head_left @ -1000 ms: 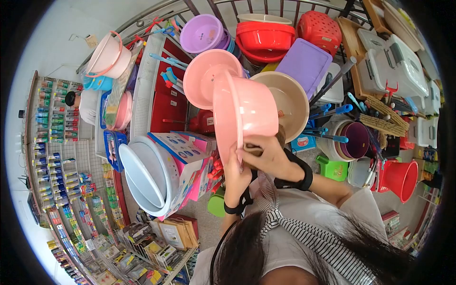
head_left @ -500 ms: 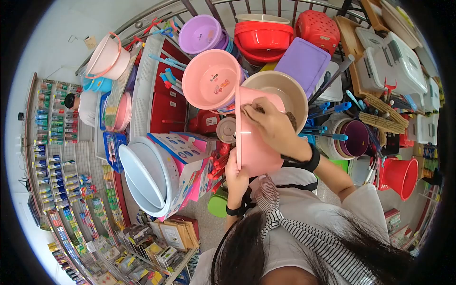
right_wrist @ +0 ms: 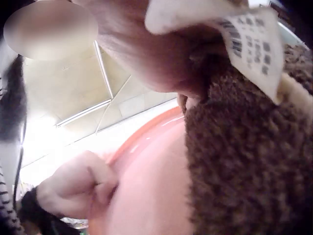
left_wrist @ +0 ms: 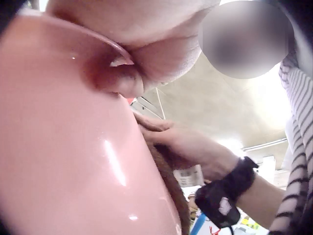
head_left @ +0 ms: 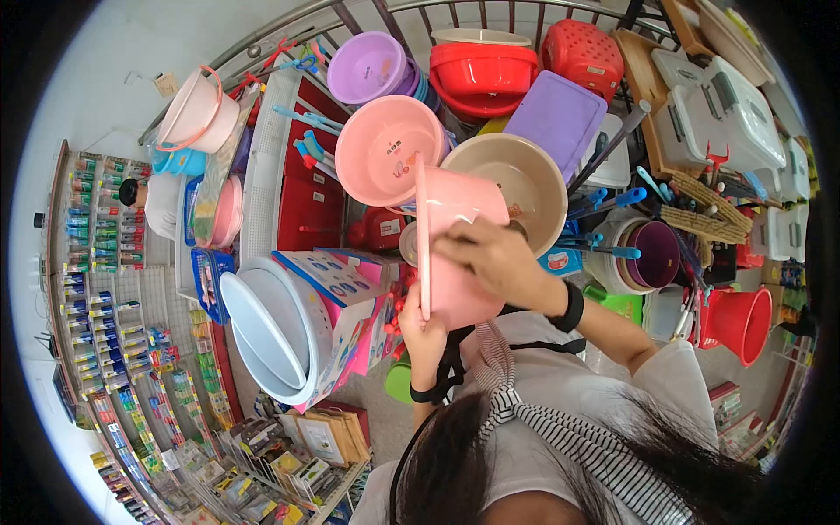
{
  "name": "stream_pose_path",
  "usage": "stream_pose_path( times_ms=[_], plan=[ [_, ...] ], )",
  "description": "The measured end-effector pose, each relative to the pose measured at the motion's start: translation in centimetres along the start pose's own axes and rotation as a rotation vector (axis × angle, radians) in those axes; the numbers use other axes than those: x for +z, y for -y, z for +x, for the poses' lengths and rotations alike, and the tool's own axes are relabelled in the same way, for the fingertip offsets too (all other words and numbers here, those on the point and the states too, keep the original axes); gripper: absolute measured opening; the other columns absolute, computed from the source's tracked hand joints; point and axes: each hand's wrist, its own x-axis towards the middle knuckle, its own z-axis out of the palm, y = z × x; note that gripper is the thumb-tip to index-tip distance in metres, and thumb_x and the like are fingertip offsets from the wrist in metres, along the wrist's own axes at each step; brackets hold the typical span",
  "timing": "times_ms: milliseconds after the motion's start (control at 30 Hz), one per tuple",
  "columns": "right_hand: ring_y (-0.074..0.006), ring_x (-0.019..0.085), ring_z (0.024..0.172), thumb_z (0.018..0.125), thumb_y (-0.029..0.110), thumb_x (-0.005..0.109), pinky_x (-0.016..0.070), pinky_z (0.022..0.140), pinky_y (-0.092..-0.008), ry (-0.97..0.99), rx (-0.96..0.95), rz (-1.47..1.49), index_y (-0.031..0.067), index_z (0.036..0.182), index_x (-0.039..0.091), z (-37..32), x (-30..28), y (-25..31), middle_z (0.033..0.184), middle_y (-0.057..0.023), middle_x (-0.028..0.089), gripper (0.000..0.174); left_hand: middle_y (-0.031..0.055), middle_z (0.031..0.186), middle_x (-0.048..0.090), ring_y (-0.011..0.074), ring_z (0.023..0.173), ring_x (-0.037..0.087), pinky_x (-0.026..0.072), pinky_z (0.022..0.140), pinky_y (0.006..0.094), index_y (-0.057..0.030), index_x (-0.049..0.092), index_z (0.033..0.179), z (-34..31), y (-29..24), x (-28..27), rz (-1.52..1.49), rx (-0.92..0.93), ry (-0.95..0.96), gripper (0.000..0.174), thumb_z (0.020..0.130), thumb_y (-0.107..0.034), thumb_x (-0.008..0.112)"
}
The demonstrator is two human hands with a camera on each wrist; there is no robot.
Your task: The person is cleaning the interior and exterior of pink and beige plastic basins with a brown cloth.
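A pink plastic basin (head_left: 459,191) is held tilted on its side in front of the body, its rim toward the left. My left hand (head_left: 426,343) grips the lower part of that rim, with fingers and thumb around the edge. My right hand (head_left: 503,262) lies against the basin's outer wall, holding a brown fluffy cloth (right_wrist: 234,156) with a white printed label (right_wrist: 252,49). In the left wrist view, the cloth (left_wrist: 168,181) runs along the basin's side, mostly hidden behind it.
Beyond the held basin stand another pink basin (head_left: 385,144) and a beige basin (head_left: 516,162). Light blue tubs (head_left: 267,328) are at the left by a printed box (head_left: 328,280). Blue-tipped handles (head_left: 612,252) jut in from the right. Red basins (head_left: 483,70) sit farther back.
The right hand has moved from the basin's lower rim up onto its outer wall, then slightly down along it. The basin has come lower, uncovering more of the pink basin behind. The left hand keeps the rim.
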Motion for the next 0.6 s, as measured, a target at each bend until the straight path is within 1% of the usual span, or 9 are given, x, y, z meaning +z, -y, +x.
stream_pose_path(
  times_ms=[100, 200, 267, 333, 400, 433, 533, 567, 600],
  plan=[
    [-0.0231, 0.061, 0.083, 0.075, 0.002, 0.055, 0.0522, 0.066, -0.0372, 0.059, -0.125, 0.048, 0.0159, 0.110, 0.064, -1.5, 0.8, 0.8, 0.095, -0.0028, 0.059, 0.039, 0.0062, 0.098, 0.061, 0.0117, 0.091, 0.058, 0.0449, 0.084, 0.0220, 0.0060, 0.053, 0.122, 0.1, 0.1, -0.6, 0.048, -0.042, -0.028, 0.059, 0.066, 0.013, 0.037],
    [-0.0238, 0.061, 0.081, 0.077, 0.003, 0.056, 0.0521, 0.065, -0.0370, 0.101, -0.082, 0.062, 0.0159, 0.110, 0.064, -1.2, 0.6, 0.5, 0.093, -0.0035, 0.059, 0.037, 0.0054, 0.095, 0.061, 0.0110, 0.087, 0.058, 0.0453, 0.081, 0.0215, 0.0060, 0.054, 0.122, 0.0, 0.0, -0.2, 0.010, -0.027, -0.031, 0.059, 0.065, 0.012, 0.039],
    [-0.0247, 0.061, 0.078, 0.080, 0.004, 0.056, 0.0521, 0.065, -0.0367, -0.035, 0.109, 0.006, 0.0161, 0.110, 0.065, 0.0, 0.7, -1.1, 0.091, -0.0038, 0.059, 0.034, 0.0050, 0.093, 0.061, 0.0106, 0.085, 0.058, 0.0456, 0.079, 0.0213, 0.0058, 0.055, 0.122, -0.1, 0.1, 0.3, -0.072, -0.012, -0.021, 0.059, 0.065, 0.011, 0.040],
    [-0.0252, 0.062, 0.077, 0.083, 0.006, 0.056, 0.0522, 0.065, -0.0371, -0.078, 0.111, 0.003, 0.0165, 0.111, 0.065, 0.0, 1.0, -1.5, 0.089, -0.0042, 0.060, 0.031, 0.0057, 0.094, 0.063, 0.0102, 0.086, 0.058, 0.0461, 0.078, 0.0219, 0.0055, 0.056, 0.121, 0.0, 0.3, 0.5, -0.042, 0.030, -0.035, 0.059, 0.065, 0.011, 0.040],
    [-0.0243, 0.062, 0.078, 0.081, 0.006, 0.057, 0.0527, 0.066, -0.0362, -0.073, 0.004, 0.037, 0.0172, 0.110, 0.067, -0.7, 1.1, -0.5, 0.091, -0.0028, 0.060, 0.033, 0.0056, 0.098, 0.061, 0.0100, 0.089, 0.057, 0.0456, 0.081, 0.0218, 0.0061, 0.055, 0.120, 0.3, 0.0, -0.3, -0.023, -0.004, -0.021, 0.057, 0.066, 0.012, 0.038],
    [-0.0222, 0.062, 0.080, 0.077, 0.006, 0.059, 0.0535, 0.067, -0.0344, -0.002, -0.088, 0.020, 0.0187, 0.110, 0.067, -1.4, 1.1, 0.1, 0.094, -0.0004, 0.060, 0.037, 0.0055, 0.102, 0.060, 0.0097, 0.091, 0.057, 0.0452, 0.084, 0.0217, 0.0067, 0.054, 0.119, 0.3, -0.3, -0.7, -0.003, -0.042, -0.009, 0.055, 0.067, 0.012, 0.036],
    [-0.0202, 0.063, 0.082, 0.074, 0.004, 0.058, 0.0541, 0.068, -0.0329, 0.076, -0.188, 0.023, 0.0197, 0.109, 0.067, -2.3, 0.8, 0.4, 0.099, 0.0020, 0.060, 0.040, 0.0057, 0.100, 0.060, 0.0092, 0.091, 0.057, 0.0448, 0.082, 0.0210, 0.0073, 0.055, 0.118, 0.7, -1.3, -1.2, 0.043, 0.019, 0.004, 0.057, 0.065, 0.012, 0.034],
    [-0.0186, 0.063, 0.083, 0.074, 0.003, 0.057, 0.0544, 0.067, -0.0323, 0.078, -0.143, -0.006, 0.0202, 0.108, 0.068, -2.0, 0.5, -0.3, 0.099, 0.0024, 0.061, 0.039, 0.0055, 0.099, 0.060, 0.0084, 0.090, 0.056, 0.0440, 0.082, 0.0203, 0.0073, 0.056, 0.116, 0.7, -0.9, -1.1, 0.009, 0.020, -0.012, 0.057, 0.064, 0.012, 0.032],
    [-0.0220, 0.063, 0.083, 0.074, 0.002, 0.056, 0.0536, 0.068, -0.0347, 0.032, -0.083, -0.071, 0.0183, 0.108, 0.068, -1.2, 0.1, -0.7, 0.097, -0.0016, 0.061, 0.039, 0.0055, 0.099, 0.060, 0.0084, 0.090, 0.056, 0.0440, 0.082, 0.0203, 0.0073, 0.056, 0.116, 0.5, -0.9, -1.1, 0.007, 0.020, -0.008, 0.057, 0.064, 0.012, 0.032]
  ],
)
